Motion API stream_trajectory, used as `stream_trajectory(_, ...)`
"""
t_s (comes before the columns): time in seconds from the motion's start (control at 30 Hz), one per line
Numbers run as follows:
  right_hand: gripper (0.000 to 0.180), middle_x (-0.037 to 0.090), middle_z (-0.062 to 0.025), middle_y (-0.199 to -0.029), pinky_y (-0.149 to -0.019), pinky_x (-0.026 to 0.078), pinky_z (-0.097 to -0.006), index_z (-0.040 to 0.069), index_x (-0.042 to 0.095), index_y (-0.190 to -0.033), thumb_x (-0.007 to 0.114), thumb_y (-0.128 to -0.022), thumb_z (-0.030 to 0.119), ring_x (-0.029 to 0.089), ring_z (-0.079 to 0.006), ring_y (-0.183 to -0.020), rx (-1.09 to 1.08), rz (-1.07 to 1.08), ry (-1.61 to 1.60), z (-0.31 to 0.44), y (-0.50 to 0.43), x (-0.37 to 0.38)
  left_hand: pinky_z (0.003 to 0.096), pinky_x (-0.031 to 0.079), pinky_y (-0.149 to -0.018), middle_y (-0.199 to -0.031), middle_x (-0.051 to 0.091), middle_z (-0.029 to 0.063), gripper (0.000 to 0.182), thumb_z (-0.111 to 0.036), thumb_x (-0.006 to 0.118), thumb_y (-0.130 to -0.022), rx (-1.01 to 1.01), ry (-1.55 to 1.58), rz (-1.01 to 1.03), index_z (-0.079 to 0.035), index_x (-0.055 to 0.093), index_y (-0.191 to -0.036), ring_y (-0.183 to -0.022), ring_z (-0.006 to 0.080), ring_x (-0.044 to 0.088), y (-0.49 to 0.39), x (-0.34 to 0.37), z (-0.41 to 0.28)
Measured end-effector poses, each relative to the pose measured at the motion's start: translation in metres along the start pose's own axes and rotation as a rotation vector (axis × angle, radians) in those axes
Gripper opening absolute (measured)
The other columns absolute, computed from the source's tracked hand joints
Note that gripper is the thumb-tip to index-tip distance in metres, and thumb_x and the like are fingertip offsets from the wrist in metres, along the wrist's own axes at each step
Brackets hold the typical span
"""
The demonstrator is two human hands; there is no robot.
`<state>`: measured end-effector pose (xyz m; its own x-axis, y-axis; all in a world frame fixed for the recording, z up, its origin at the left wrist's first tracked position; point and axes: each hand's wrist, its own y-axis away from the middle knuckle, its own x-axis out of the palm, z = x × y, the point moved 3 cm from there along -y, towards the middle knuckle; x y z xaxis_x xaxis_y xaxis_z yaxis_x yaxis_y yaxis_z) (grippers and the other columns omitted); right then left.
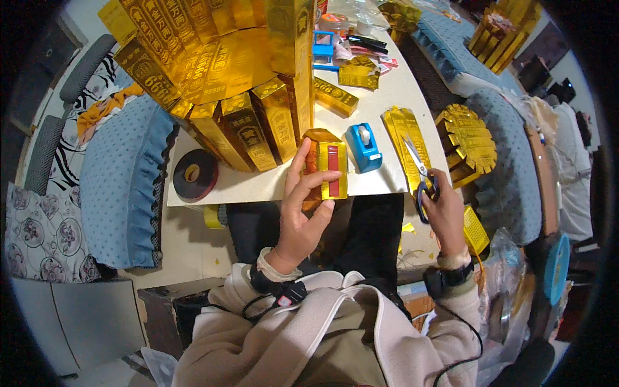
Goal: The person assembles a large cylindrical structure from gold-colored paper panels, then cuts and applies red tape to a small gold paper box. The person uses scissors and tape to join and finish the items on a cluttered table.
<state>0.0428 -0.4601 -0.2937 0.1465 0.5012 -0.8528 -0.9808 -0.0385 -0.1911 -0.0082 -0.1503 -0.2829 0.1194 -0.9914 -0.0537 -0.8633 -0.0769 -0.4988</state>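
My left hand (302, 217) holds a small gold foil paper box (342, 167) at the table's front edge. A dark red strip (333, 159) runs down the box's face, and my fingers lie across it. In my right hand (442, 213) is a pair of scissors (420, 164) with dark handles, blades pointing away from me over flat gold foil sheets (404, 123). Between the two hands stands a blue tape dispenser (363, 150) with a roll in it. A large structure of gold foil boxes (251, 138) rises just beyond the left hand.
A roll of black tape (195, 174) lies on the white table (232, 187) at left. A long gold box (337, 96), foil scraps (358, 75) and a blue plastic holder (323, 48) sit farther back. Right of the table is a round gold foil piece (466, 140), beside blue-covered seating (508, 164).
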Motion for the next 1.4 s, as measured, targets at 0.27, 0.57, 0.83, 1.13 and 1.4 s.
stream_trajectory(0.27,0.027,0.069,-0.0173,-0.094,-0.076,0.056,-0.0474,0.006,0.067,-0.115,0.070,-0.088,0.010,0.068,-0.0379,-0.090,-0.244,-0.113,0.372,-0.017,-0.037,0.031,0.0446,0.041,-0.122,-0.169,0.025,0.0223,0.035,-0.008,0.062,-0.097,-0.065,-0.017,0.024,-0.006,0.069,-0.131,-0.154,0.0375,0.038,-0.002,0.004,-0.002)
stream_trajectory(0.57,0.031,0.070,-0.0099,-0.100,-0.075,0.057,-0.0387,0.006,0.070,-0.110,0.079,-0.081,0.003,0.070,-0.0285,-0.087,-0.745,-0.097,-0.155,0.125,0.021,0.008,0.0464,0.041,-0.117,-0.165,0.037,0.0261,0.042,-0.008,0.070,-0.088,0.019,-0.336,0.054,-0.011,0.073,-0.129,-0.143,0.0425,0.048,-0.002,0.013,-0.010)
stream_trajectory(0.83,0.029,0.071,-0.0114,-0.102,-0.069,0.059,-0.0359,0.002,0.069,-0.112,0.078,-0.084,0.005,0.072,-0.0265,-0.084,-0.771,-0.150,-0.102,0.147,0.028,0.008,0.0483,0.041,-0.115,-0.165,0.037,0.0264,0.053,-0.007,0.072,-0.085,0.105,-0.543,0.068,-0.017,0.071,-0.137,-0.135,0.0444,0.051,-0.001,0.010,-0.026)
stream_trajectory(1.13,0.029,0.070,-0.0126,-0.099,-0.061,0.057,-0.0341,0.000,0.066,-0.115,0.074,-0.088,0.007,0.071,-0.0242,-0.076,-0.757,-0.116,0.003,0.146,0.037,0.014,0.0491,0.037,-0.116,-0.168,0.033,0.0257,0.064,0.002,0.072,-0.082,0.097,-0.585,0.106,-0.016,0.067,-0.143,-0.132,0.0432,0.049,0.003,0.015,-0.030)
stream_trajectory(1.4,0.024,0.065,-0.0072,-0.089,-0.056,0.053,-0.0340,0.005,0.066,-0.107,0.076,-0.086,0.010,0.068,-0.0220,-0.068,-0.673,-0.159,0.057,0.153,0.037,0.016,0.0503,0.034,-0.118,-0.171,0.023,0.0284,0.069,0.008,0.065,-0.085,0.121,-0.669,0.134,-0.016,0.062,-0.150,-0.133,0.0463,0.045,0.005,0.022,-0.029)
